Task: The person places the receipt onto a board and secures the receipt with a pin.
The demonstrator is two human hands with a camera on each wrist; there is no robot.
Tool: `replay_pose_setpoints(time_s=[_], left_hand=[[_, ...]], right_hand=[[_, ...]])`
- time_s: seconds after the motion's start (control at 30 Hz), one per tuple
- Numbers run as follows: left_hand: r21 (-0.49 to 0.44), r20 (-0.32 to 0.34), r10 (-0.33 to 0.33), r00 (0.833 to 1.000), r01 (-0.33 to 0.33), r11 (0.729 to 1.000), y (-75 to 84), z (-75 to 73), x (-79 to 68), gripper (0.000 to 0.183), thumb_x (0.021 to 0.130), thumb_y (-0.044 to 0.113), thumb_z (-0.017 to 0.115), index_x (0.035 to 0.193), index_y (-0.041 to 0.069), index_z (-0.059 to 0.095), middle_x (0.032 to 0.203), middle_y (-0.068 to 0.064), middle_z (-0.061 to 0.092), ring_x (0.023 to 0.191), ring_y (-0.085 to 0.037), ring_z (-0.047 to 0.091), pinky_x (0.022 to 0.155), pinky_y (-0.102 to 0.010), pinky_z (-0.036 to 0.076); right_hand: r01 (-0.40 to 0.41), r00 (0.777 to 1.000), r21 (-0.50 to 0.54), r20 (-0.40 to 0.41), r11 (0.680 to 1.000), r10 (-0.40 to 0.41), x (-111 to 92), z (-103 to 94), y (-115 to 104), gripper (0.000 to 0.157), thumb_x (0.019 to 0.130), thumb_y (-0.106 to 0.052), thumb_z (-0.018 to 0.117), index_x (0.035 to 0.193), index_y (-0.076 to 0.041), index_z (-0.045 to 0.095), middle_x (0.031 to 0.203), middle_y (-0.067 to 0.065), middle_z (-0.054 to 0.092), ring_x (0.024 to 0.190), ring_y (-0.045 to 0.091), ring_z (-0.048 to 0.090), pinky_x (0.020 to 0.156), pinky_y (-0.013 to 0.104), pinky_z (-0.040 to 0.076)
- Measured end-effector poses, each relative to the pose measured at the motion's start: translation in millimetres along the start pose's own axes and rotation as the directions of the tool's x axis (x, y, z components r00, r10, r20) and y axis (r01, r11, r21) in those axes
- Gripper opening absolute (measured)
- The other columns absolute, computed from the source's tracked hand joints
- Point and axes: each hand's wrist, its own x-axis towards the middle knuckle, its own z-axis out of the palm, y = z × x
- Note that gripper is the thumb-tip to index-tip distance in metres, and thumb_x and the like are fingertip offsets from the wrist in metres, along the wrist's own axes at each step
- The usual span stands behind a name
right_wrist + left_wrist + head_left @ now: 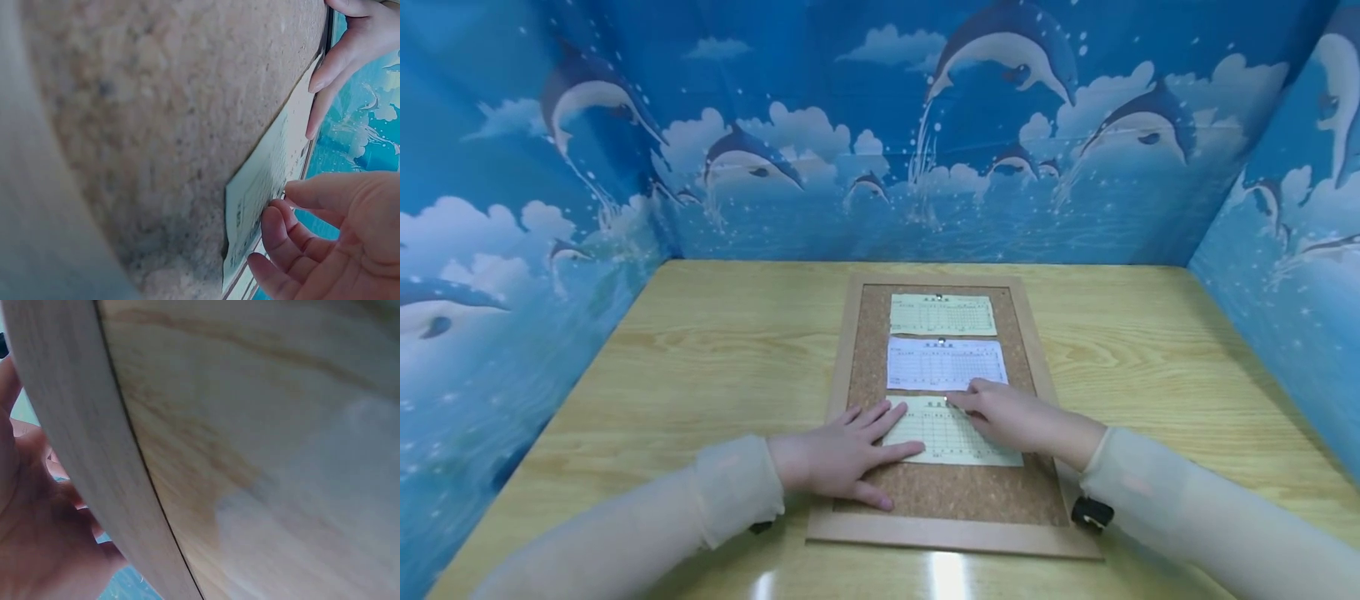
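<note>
A framed corkboard (940, 492) bears three printed form slips, one above another. The lowest, a pale green slip (970, 442), has a small silver pushpin (945, 401) at its top edge. My right hand (1011, 417) is at that pin, its thumb and bent index finger close together on it; the right wrist view shows the other fingers curled by the slip (250, 200). With fingers spread, my left hand (846, 454) rests flat across the slip's left side and the cork. The left wrist view shows only its palm side beside the board's wooden frame (69, 412).
Higher on the board are a white slip (946, 365) and another green slip (942, 317), each with a pin at its top. The board lies on a wood-grain table (730, 350). Dolphin-printed blue cloth (820, 217) walls the back and sides.
</note>
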Motion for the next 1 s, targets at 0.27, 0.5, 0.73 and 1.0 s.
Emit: replay_pose_setpoints(time_s=[0.27,0.5,0.73,1.0], left_hand=[[0.017,0.004,0.011,1.000,-0.012,1.000,-0.5,-0.6,2.7,0.074,0.087,0.065,0.039,0.150,0.036,0.012,0.155,-0.011,-0.009,0.140,-0.031,-0.004,0.109,-0.054,0.010],[0.021,0.004,0.003,1.000,-0.003,1.000,0.1,0.2,0.0,0.074,0.087,0.064,0.040,0.150,0.035,0.013,0.155,-0.013,-0.008,0.140,-0.032,-0.004,0.109,-0.054,0.010],[0.052,0.000,0.007,1.000,-0.007,0.999,1.6,-0.1,-1.2,0.074,0.088,0.064,0.039,0.150,0.035,0.013,0.155,-0.014,-0.007,0.140,-0.033,-0.003,0.109,-0.054,0.011],[0.039,-0.013,0.003,1.000,-0.003,0.999,3.2,1.6,-1.3,0.074,0.087,0.065,0.040,0.149,0.035,0.013,0.155,-0.013,-0.009,0.140,-0.032,-0.003,0.108,-0.055,0.013]], right_hand=[[0.006,1.000,-0.018,-0.017,1.000,-0.007,-1.5,-1.8,-0.3,0.039,0.091,-0.006,0.058,0.130,-0.007,0.056,0.089,0.005,0.057,0.065,0.010,0.046,0.056,0.024,0.042],[0.063,0.997,-0.045,-0.033,0.997,-0.065,-1.1,1.2,-1.2,0.040,0.090,-0.005,0.058,0.130,-0.003,0.055,0.085,0.005,0.054,0.061,0.009,0.044,0.054,0.023,0.041],[0.046,0.999,-0.052,-0.026,0.998,-0.047,-2.3,4.0,-2.1,0.040,0.091,-0.005,0.057,0.131,-0.004,0.054,0.086,0.004,0.052,0.062,0.010,0.043,0.053,0.024,0.040],[0.058,0.997,-0.070,-0.045,0.996,-0.061,-5.3,5.7,-2.7,0.041,0.090,-0.005,0.058,0.131,-0.004,0.054,0.086,0.004,0.052,0.064,0.010,0.043,0.055,0.026,0.041]])
